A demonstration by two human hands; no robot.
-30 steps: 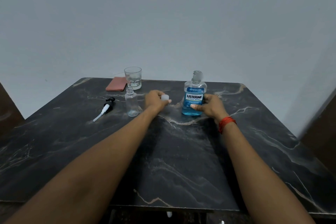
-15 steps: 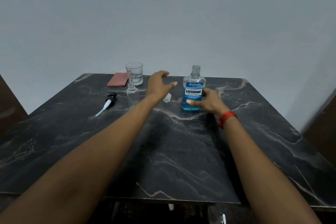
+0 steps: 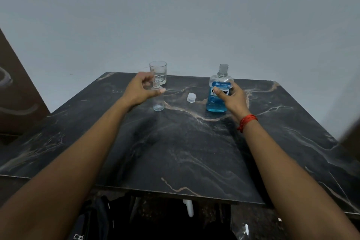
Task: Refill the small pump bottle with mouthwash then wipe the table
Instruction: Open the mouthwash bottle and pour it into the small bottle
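The small clear bottle [image 3: 158, 103] stands uncapped on the dark marble table [image 3: 175, 152], left of centre. My left hand [image 3: 141, 89] curls around its neck, thumb in front and fingers behind, still spread apart. The mouthwash bottle [image 3: 215, 103] holds blue liquid, stands upright to the right and has no cap on. My right hand [image 3: 232, 97] grips its side, thumb across the label. The white cap [image 3: 191, 97] lies on the table between the two bottles.
A drinking glass [image 3: 158, 72] stands just behind the small bottle near the table's far edge. A grey wall rises behind the table. Dark bags sit on the floor under the near edge.
My left hand let go of the white cap, which now lies on the table, and moved left to the small bottle. My right hand stayed on the mouthwash bottle.
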